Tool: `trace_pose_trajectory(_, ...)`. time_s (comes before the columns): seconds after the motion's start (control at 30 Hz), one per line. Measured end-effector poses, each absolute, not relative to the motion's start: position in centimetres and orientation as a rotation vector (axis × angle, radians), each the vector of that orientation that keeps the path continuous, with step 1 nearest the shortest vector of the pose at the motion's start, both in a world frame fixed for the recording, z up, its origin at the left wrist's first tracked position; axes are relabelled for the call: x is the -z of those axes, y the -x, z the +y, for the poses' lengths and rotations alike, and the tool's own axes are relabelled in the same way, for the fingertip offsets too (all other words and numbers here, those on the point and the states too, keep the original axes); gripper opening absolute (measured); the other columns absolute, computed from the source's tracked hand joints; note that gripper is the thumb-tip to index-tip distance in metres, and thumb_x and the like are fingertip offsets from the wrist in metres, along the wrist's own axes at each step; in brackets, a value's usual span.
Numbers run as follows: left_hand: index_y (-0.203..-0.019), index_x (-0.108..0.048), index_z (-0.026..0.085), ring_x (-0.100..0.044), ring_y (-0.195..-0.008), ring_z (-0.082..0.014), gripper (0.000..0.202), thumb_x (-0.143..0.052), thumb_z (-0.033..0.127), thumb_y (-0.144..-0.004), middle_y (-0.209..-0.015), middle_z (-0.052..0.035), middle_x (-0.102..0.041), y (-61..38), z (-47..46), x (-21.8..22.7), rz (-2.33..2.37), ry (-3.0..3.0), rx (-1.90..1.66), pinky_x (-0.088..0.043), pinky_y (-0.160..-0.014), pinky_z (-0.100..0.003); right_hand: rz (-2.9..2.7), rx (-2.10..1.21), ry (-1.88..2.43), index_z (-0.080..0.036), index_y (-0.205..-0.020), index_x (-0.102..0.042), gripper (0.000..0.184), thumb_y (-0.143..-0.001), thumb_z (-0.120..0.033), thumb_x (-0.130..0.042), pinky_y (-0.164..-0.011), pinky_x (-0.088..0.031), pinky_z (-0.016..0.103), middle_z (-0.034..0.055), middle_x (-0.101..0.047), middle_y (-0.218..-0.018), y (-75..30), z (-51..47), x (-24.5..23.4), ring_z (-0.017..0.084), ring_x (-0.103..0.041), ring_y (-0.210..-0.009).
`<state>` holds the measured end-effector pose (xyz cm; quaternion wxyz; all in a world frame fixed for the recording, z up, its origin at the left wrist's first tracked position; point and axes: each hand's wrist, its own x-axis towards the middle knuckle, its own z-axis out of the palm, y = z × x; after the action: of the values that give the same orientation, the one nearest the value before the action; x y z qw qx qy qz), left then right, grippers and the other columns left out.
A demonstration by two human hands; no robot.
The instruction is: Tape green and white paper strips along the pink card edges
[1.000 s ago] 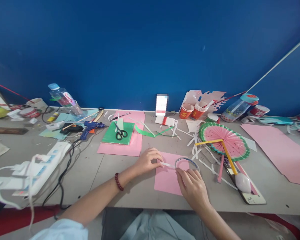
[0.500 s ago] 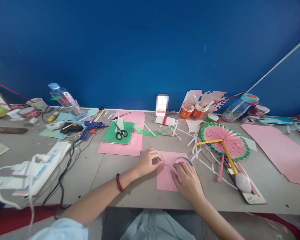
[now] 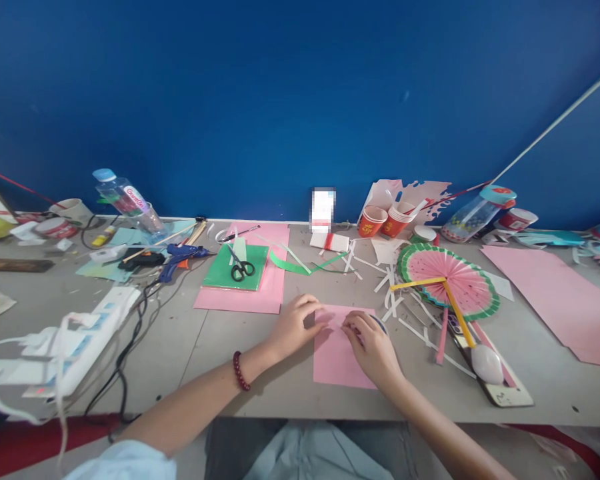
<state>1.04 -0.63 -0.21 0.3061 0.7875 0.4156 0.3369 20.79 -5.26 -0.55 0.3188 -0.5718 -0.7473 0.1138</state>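
Observation:
A small pink paper sheet (image 3: 337, 357) lies on the grey table in front of me. My left hand (image 3: 296, 323) rests on its left edge with fingers curled in a pinch near a thin tape strip. My right hand (image 3: 371, 345) is closed over a tape roll (image 3: 381, 323), of which only a sliver of the rim shows beside the fingers. The two hands almost touch above the sheet's top part. A red bead bracelet (image 3: 241, 371) is on my left wrist.
A watermelon paper fan (image 3: 447, 280) and white paper strips (image 3: 405, 320) lie right of my hands. Scissors (image 3: 241, 268) sit on green card on pink paper. A glue gun (image 3: 183, 255), power strip (image 3: 87, 330), bottle (image 3: 125, 197), paper cups (image 3: 387, 221) and a large pink sheet (image 3: 555, 293) surround them.
My right hand slid left and up with the tape roll, closing the gap to my left hand; the stretched tape strip between them has shortened and is now mostly hidden.

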Motion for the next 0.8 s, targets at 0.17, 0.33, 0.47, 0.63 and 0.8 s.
trace_pose_trajectory(0.17, -0.124, -0.049, 0.023, -0.057, -0.097, -0.0202, 0.041, -0.055, 0.042, -0.088, -0.105, -0.0060, -0.060, -0.6, -0.9, -0.1, 1.128, -2.271, -0.899, -0.046, -0.086, -0.035, -1.908, -0.393, 1.513, -0.021, -0.084, -0.056, 0.012, -0.088, -0.019, -0.044, -0.067, -0.046, 0.029, 0.0064, -0.064, -0.090, -21.4, -4.7, 0.9, 0.019, -0.060, -0.080)
trace_pose_trajectory(0.33, -0.107, -0.060, 0.021, -0.058, -0.095, -0.0229, 0.033, -0.053, 0.047, -0.088, -0.102, -0.0083, -0.064, -0.8, -1.4, -0.4, 0.768, -2.669, -0.565, -0.045, -0.084, -0.036, -1.905, -0.487, 1.509, -0.021, -0.085, -0.055, 0.012, -0.088, -0.024, -0.045, -0.059, -0.042, 0.027, 0.0037, -0.062, -0.084, -22.3, -3.9, 1.0, 0.014, -0.053, -0.058)
trace_pose_trajectory(0.47, -0.115, -0.057, 0.018, -0.057, -0.102, -0.0259, 0.041, -0.056, 0.046, -0.086, -0.110, -0.0119, -0.063, -1.3, -2.1, -0.5, 0.605, -2.812, -0.456, -0.044, -0.087, -0.037, -1.966, -0.597, 1.532, -0.020, -0.081, -0.057, 0.011, -0.086, -0.024, -0.048, -0.058, -0.039, 0.027, 0.0015, -0.061, -0.079, -22.9, -3.0, 0.1, 0.014, -0.051, -0.059)
trace_pose_trajectory(0.63, -0.109, -0.058, 0.016, -0.054, -0.106, -0.0257, 0.030, -0.055, 0.038, -0.088, -0.111, -0.0111, -0.063, -1.1, -2.0, -0.4, 0.407, -2.898, -0.461, -0.043, -0.087, -0.037, -2.127, -0.818, 1.528, -0.020, -0.076, -0.060, 0.013, -0.084, -0.027, -0.052, -0.061, -0.038, 0.026, 0.0008, -0.061, -0.076, -23.2, -1.4, -1.8, 0.014, -0.053, -0.065)
trace_pose_trajectory(0.8, -0.110, -0.057, 0.012, -0.052, -0.109, -0.0256, 0.031, -0.051, 0.034, -0.089, -0.115, -0.0111, -0.061, -0.8, -2.1, -0.6, 0.331, -2.986, -0.354, -0.042, -0.089, -0.036, -2.292, -1.000, 1.483, -0.019, -0.079, -0.063, 0.014, -0.083, -0.028, -0.053, -0.061, -0.038, 0.024, 0.0011, -0.062, -0.079, -23.5, -0.1, -3.0, 0.012, -0.053, -0.067)
